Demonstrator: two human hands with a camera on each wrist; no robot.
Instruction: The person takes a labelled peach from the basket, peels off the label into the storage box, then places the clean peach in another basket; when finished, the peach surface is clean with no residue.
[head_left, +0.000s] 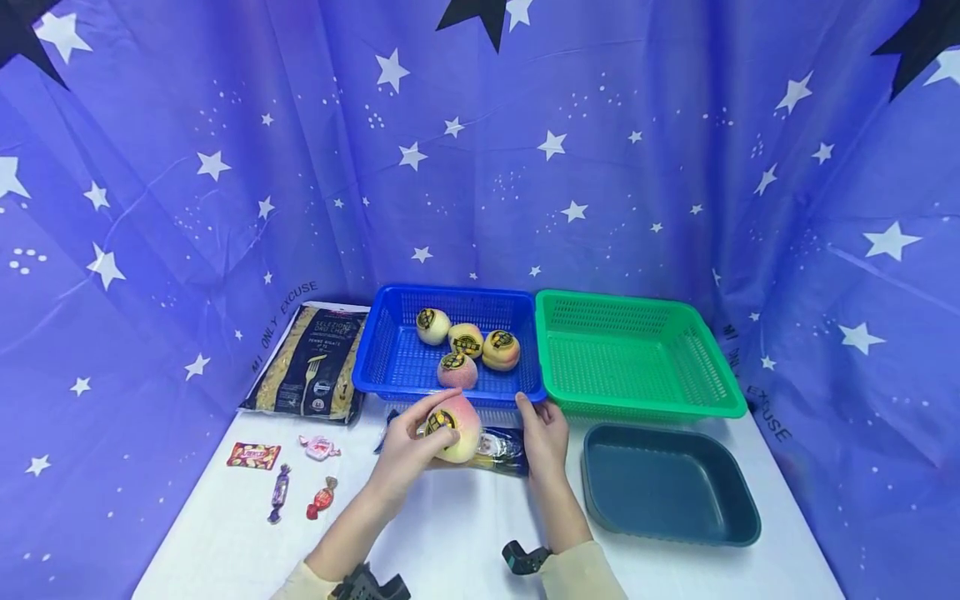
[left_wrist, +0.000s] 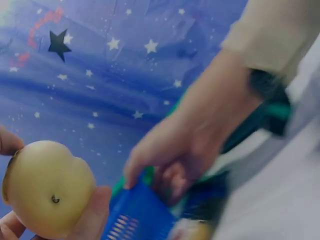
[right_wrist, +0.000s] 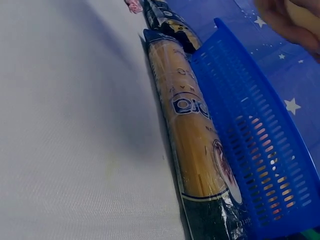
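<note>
My left hand (head_left: 406,454) holds a pink-and-yellow peach (head_left: 467,425) with a black-and-gold sticker, just in front of the blue basket (head_left: 457,291). The left wrist view shows the peach's pale underside (left_wrist: 50,190) between thumb and fingers. My right hand (head_left: 547,442) grips the basket's front right corner, thumb at the rim and fingers curled below it. Inside the basket lie several similar peaches (head_left: 501,351). A long pack of spaghetti (right_wrist: 185,130) lies along the basket's front side, partly hidden by my hands in the head view.
A green basket (head_left: 637,404) adjoins the blue one on the right, with a dark teal tray (head_left: 671,483) in front. On the left lies a bag of penne (head_left: 311,367). Several wrapped sweets (head_left: 279,493) are on the white table (head_left: 465,533). A starry curtain (head_left: 480,183) hangs behind.
</note>
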